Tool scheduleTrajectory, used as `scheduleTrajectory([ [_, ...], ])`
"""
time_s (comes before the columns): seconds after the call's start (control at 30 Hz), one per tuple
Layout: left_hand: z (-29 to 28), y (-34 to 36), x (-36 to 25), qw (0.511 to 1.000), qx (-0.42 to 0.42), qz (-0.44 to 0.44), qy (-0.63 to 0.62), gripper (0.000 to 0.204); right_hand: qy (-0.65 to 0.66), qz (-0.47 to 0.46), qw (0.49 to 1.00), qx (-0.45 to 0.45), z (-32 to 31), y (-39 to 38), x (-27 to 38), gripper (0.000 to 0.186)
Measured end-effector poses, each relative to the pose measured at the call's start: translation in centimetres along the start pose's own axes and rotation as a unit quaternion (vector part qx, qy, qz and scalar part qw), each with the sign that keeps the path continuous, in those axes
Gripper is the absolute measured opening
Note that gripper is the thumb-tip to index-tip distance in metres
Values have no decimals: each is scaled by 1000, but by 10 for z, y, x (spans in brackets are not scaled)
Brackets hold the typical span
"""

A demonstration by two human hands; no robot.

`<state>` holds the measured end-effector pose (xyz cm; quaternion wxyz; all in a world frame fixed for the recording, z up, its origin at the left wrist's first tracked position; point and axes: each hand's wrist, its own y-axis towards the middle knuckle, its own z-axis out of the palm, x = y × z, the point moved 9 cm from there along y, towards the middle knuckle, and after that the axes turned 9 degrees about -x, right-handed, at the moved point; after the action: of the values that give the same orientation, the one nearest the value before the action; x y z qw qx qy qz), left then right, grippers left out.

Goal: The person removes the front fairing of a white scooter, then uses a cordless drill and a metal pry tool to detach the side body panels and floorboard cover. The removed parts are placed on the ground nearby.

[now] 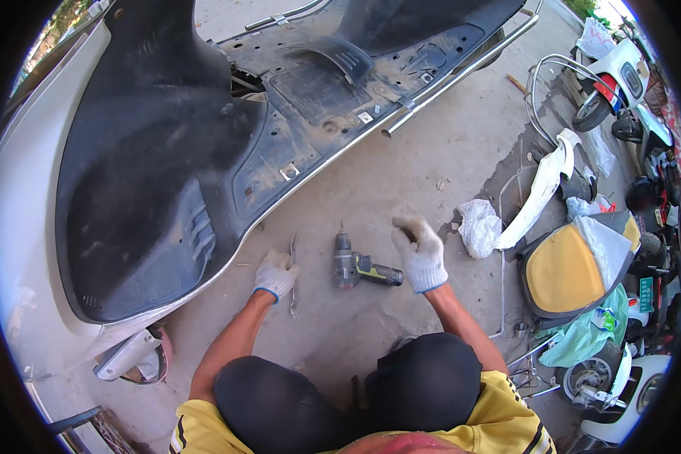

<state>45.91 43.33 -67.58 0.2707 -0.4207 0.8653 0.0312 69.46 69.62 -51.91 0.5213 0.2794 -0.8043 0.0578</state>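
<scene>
My left hand, in a white knit glove with a blue cuff, is closed low over the concrete. Its curled fingertips are at the middle of a slender metal wrench, which lies lengthwise away from me. To the wrench's right, a cordless drill rests on its side, bit pointing away and its black and yellow-green grip toward the right. My right hand, gloved the same way, is raised just right of the drill's grip. Its fingers are bent with the thumb apart, and nothing shows between them.
A scooter with a dusty black footboard and metal side rail fills the far left. To the right are bubble wrap, a white panel, a yellow-black seat, a green plastic bag and other scooters. A white part lies at left.
</scene>
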Motion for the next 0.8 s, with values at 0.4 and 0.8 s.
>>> scheduleTrajectory([
  [0.4, 23, -66, -123, 873, 231, -82, -422, 35, 38, 232, 904, 357, 88, -150, -42, 59],
  [0.8, -73, -53, -186, 943, 94, 190, -257, 26, -9, 33, 979, 202, 24, -101, -1, 40],
])
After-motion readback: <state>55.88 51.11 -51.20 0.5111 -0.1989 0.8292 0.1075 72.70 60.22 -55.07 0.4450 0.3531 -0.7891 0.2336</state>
